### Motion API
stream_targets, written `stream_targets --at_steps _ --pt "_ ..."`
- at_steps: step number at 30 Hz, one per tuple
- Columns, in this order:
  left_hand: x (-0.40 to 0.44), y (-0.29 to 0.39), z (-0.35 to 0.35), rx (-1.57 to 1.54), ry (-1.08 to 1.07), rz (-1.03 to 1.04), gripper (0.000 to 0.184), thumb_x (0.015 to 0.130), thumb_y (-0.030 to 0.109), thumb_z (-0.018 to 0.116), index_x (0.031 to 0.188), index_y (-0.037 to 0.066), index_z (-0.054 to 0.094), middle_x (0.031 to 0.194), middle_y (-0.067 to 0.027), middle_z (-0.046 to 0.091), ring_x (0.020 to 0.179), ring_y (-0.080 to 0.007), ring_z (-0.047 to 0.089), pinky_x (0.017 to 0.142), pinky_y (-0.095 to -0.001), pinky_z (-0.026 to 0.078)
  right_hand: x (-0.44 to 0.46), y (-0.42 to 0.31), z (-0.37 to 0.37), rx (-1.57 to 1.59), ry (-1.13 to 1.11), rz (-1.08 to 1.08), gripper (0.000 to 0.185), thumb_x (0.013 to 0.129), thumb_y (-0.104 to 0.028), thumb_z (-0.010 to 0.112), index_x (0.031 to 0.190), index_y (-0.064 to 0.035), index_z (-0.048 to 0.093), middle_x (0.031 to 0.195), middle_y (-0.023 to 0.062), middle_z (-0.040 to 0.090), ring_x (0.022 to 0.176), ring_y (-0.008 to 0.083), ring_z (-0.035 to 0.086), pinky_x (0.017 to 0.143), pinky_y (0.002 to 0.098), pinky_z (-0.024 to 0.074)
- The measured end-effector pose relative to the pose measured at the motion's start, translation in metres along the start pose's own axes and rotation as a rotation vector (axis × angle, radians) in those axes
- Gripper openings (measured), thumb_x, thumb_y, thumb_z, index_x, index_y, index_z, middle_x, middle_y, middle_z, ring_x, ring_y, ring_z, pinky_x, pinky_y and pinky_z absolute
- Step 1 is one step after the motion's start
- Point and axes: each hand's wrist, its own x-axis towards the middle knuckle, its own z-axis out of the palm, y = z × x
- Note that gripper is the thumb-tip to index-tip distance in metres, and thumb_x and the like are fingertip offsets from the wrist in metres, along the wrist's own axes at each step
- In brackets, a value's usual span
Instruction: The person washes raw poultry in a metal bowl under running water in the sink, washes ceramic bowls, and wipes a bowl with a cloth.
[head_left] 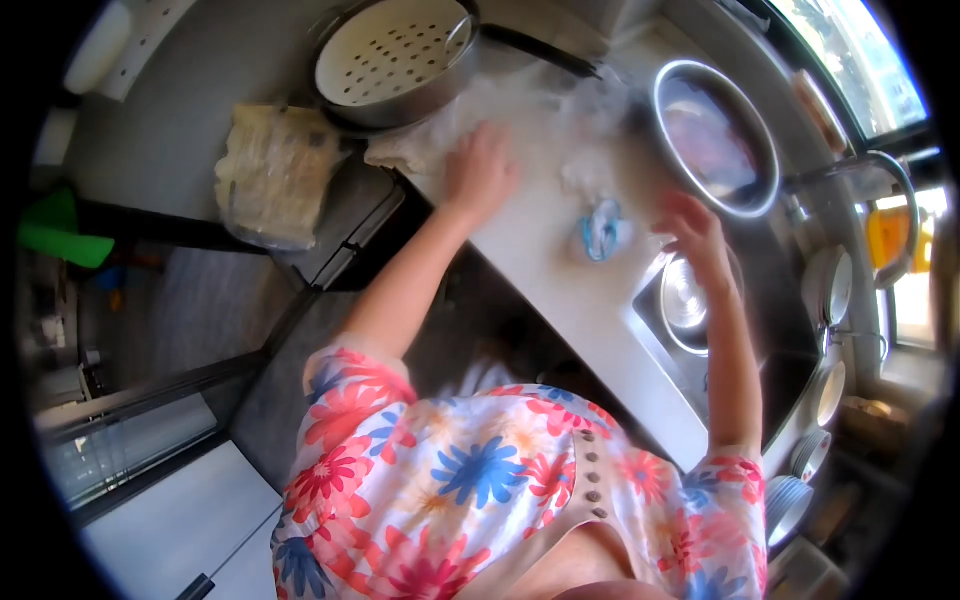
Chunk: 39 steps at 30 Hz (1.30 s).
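Note:
My left hand (483,172) is over the pale counter (530,270), beside a whitish cloth-like bundle (398,152). Motion blurs its fingers, so whether they hold anything is unclear. My right hand (695,235) hovers between a large metal basin (660,110) and a sink, its fingers apart and nothing visible in them. Between my hands lies a small crumpled clear-and-blue plastic bag (601,232). Farther back on the counter is some rumpled clear plastic (598,100). Inside the basin is something dark and reddish, too blurred to name.
A steamer pot with a perforated insert (390,60) stands at the back left, near a plastic-wrapped tan package (275,175). Under my right forearm, a round metal bowl (684,295) sits in the sink. Several bowls (828,285) line the right edge beside a curved faucet (905,215).

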Motion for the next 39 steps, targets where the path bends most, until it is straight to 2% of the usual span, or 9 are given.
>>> stream_targets --at_steps 3,8,11,17,20,23,33,37,39 --pt "0.028 0.007 0.012 0.083 -0.001 -0.135 0.055 0.073 0.028 0.057 0.121 0.010 0.038 0.123 -0.0160 0.037 0.110 -0.0322 0.037 0.086 -0.0437 0.036 -0.019 0.019 -0.014 0.112 0.029 0.043 0.034 0.081 -0.012 0.051 0.113 -0.0009 0.045 0.099 0.0103 0.056 0.075 0.0155 0.059 0.053 0.0232 0.0464" --pt "0.058 -0.017 0.034 0.137 0.168 -0.024 0.058 0.072 0.025 0.058 0.122 0.006 0.036 0.122 -0.0170 0.039 0.112 -0.0341 0.037 0.088 -0.0420 0.036 -0.034 0.040 -0.041 0.272 0.186 0.196 0.037 0.082 -0.015 0.051 0.114 0.0024 0.042 0.097 0.0114 0.056 0.076 0.0165 0.060 0.054 0.0238 0.0481" --pt "0.057 -0.004 0.006 0.093 -0.083 -0.018 0.057 0.070 0.024 0.058 0.120 0.004 0.038 0.117 -0.0186 0.043 0.109 -0.0325 0.041 0.088 -0.0392 0.036 -0.037 0.052 -0.054 0.440 0.254 0.204 0.041 0.083 -0.019 0.051 0.116 0.0020 0.039 0.096 0.0110 0.056 0.076 0.0176 0.060 0.054 0.0235 0.0483" --pt "0.015 0.044 -0.052 -0.215 0.032 0.237 0.039 0.068 0.015 0.059 0.105 0.004 0.052 0.107 -0.0164 0.051 0.097 -0.0328 0.049 0.087 -0.0407 0.035 -0.047 0.064 -0.070 0.479 0.297 0.196 0.035 0.083 -0.018 0.051 0.112 0.0004 0.043 0.094 0.0102 0.057 0.076 0.0165 0.060 0.055 0.0240 0.0490" --pt "-0.012 0.082 -0.041 -0.391 -0.086 0.341 0.034 0.068 0.014 0.059 0.101 0.006 0.055 0.109 -0.0140 0.050 0.100 -0.0314 0.047 0.086 -0.0397 0.036 -0.065 0.095 -0.082 0.342 0.323 0.313 0.032 0.083 -0.016 0.050 0.111 0.0004 0.046 0.092 0.0087 0.058 0.076 0.0162 0.060 0.055 0.0234 0.0492" --pt "-0.024 0.124 -0.020 -0.176 -0.124 0.693 0.037 0.068 0.013 0.060 0.104 0.009 0.055 0.110 -0.0126 0.050 0.106 -0.0292 0.044 0.089 -0.0344 0.035 -0.084 0.145 -0.099 0.367 0.435 0.428 0.030 0.083 -0.014 0.049 0.109 0.0008 0.047 0.090 0.0091 0.058 0.074 0.0171 0.061 0.053 0.0246 0.0488" --pt "0.000 0.103 0.028 -0.131 -0.203 0.411 0.029 0.068 0.010 0.053 0.097 0.010 0.055 0.099 -0.0101 0.053 0.093 -0.0282 0.049 0.081 -0.0373 0.039 -0.134 0.231 -0.150 0.359 0.528 0.503 0.027 0.078 -0.012 0.053 0.103 -0.0031 0.049 0.082 0.0058 0.058 0.064 0.0148 0.059 0.049 0.0258 0.0471" --pt "0.009 0.094 0.026 0.025 -0.200 0.267 0.031 0.068 0.011 0.052 0.099 0.011 0.055 0.103 -0.0103 0.052 0.095 -0.0281 0.048 0.080 -0.0371 0.039 -0.154 0.241 -0.165 0.262 0.722 0.588 0.026 0.077 -0.016 0.054 0.100 -0.0044 0.051 0.078 0.0047 0.056 0.061 0.0146 0.058 0.047 0.0267 0.0447" --pt "0.009 0.103 0.022 0.150 -0.170 0.250 0.031 0.069 0.011 0.053 0.099 0.010 0.056 0.106 -0.0107 0.052 0.096 -0.0283 0.048 0.081 -0.0353 0.040 -0.161 0.249 -0.168 0.305 0.650 0.648 0.036 0.076 -0.026 0.057 0.104 -0.0057 0.047 0.082 0.0047 0.055 0.060 0.0144 0.058 0.046 0.0269 0.0441"
